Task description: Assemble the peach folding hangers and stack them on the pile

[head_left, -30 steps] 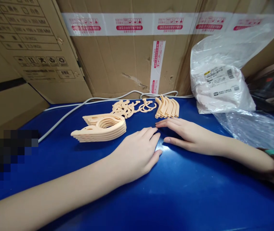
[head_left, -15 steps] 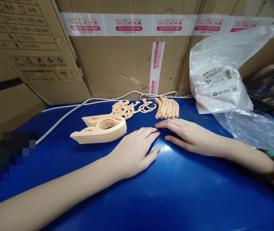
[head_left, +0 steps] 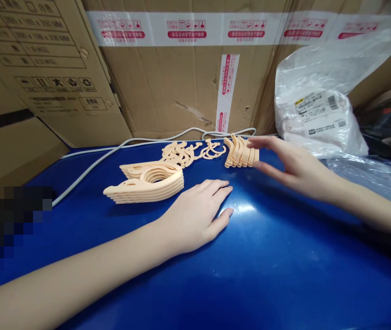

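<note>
Palm down on the blue tabletop [head_left: 236,275] lies my left hand [head_left: 198,215], fingers stretched out and holding nothing. Just left of it is a stack of cream plastic hanger-like pieces [head_left: 147,190], each with a rounded opening. My right hand [head_left: 286,167] is at the right end of a row of curved cream plastic arms [head_left: 241,153]. Its thumb and fingers are apart at that row, with nothing between them; whether the fingertips touch a piece I cannot tell. Between stack and row, several cream plastic hooks [head_left: 179,154] lie in a loose pile.
A clear plastic bag [head_left: 322,114] with a labelled white packet stands at the back right, loose film beside it. A white cable [head_left: 106,153] runs along the back. Cardboard boxes [head_left: 167,87] wall off the rear and left. Dark items [head_left: 388,119] sit far right.
My right hand has left its place beside my left fingertips and moved right and away from me to the curved arms, its thumb and fingers spreading. My left hand stays put.
</note>
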`<state>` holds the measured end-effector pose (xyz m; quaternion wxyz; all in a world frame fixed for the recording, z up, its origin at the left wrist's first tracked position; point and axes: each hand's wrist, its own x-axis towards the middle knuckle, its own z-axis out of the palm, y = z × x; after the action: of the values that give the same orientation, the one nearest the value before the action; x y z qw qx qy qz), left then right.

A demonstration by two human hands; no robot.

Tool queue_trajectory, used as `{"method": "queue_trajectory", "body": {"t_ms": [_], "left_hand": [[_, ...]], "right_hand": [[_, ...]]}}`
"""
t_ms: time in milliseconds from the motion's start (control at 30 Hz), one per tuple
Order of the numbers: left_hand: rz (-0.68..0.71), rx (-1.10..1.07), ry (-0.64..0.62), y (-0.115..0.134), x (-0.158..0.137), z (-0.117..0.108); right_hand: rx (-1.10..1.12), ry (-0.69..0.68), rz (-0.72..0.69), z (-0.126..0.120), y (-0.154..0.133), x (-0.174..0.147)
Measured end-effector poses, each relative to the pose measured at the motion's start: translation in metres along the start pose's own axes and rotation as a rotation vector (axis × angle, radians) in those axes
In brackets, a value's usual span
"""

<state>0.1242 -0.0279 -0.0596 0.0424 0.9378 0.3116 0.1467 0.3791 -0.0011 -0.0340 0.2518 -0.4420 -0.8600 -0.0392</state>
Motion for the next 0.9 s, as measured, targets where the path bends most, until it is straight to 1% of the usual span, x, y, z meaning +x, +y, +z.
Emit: {"method": "queue_trajectory", "body": {"t_ms": [67,133,167,267,367,467,633,733,800,900], "left_hand": [[-0.001,-0.007,-0.004,0.0,0.0,-0.001],[-0.001,-0.012,-0.007,0.0,0.0,-0.002],[-0.003,-0.014,-0.008,0.0,0.0,-0.002],[-0.009,-0.015,-0.006,0.0,0.0,-0.003],[-0.009,-0.017,-0.002,0.0,0.0,-0.002],[-0.009,-0.019,-0.004,0.0,0.0,-0.002],[-0.009,-0.024,-0.006,0.0,0.001,-0.002],[-0.008,-0.023,-0.004,-0.001,0.001,-0.002],[-0.01,-0.019,-0.003,0.0,0.001,-0.002],[-0.013,-0.017,-0.009,0.0,0.0,-0.002]], "right_hand": [[-0.075,0.034,0.076,-0.001,0.011,0.001],[-0.147,-0.007,0.135,0.003,0.022,0.001],[-0.163,-0.052,0.146,0.005,0.027,0.0],[-0.179,-0.174,0.15,0.013,0.037,-0.002],[-0.172,-0.221,0.111,0.018,0.042,-0.003],[-0.187,-0.214,0.084,0.019,0.042,-0.003],[-0.197,-0.219,0.094,0.019,0.04,-0.004],[-0.184,-0.194,0.102,0.017,0.037,-0.003],[-0.202,-0.185,0.132,0.014,0.034,-0.003],[-0.301,-0.191,0.21,0.009,0.033,-0.002]]}}
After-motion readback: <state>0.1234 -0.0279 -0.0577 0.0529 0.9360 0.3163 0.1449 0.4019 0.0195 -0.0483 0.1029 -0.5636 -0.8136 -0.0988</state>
